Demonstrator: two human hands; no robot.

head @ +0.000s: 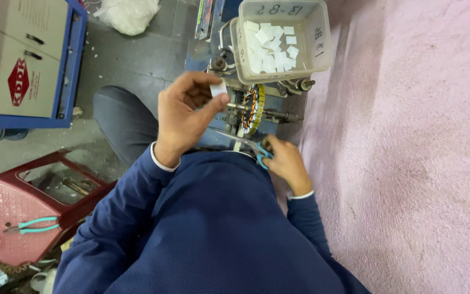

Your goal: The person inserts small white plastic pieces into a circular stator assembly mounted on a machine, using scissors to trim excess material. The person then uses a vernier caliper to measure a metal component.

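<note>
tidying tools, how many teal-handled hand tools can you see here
2. Scissors in the right hand, by the wound stator. Pliers lie on the red stool at lower left. Others may be hidden.

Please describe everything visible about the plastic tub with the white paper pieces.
The plastic tub is translucent white, rectangular with rounded corners and a rolled rim, and has handwriting on its walls. It sits upright and open on top of the winding fixture, beside the pink wall. Many small white paper pieces lie loose inside, heaped to one side. No hand touches it.
</note>
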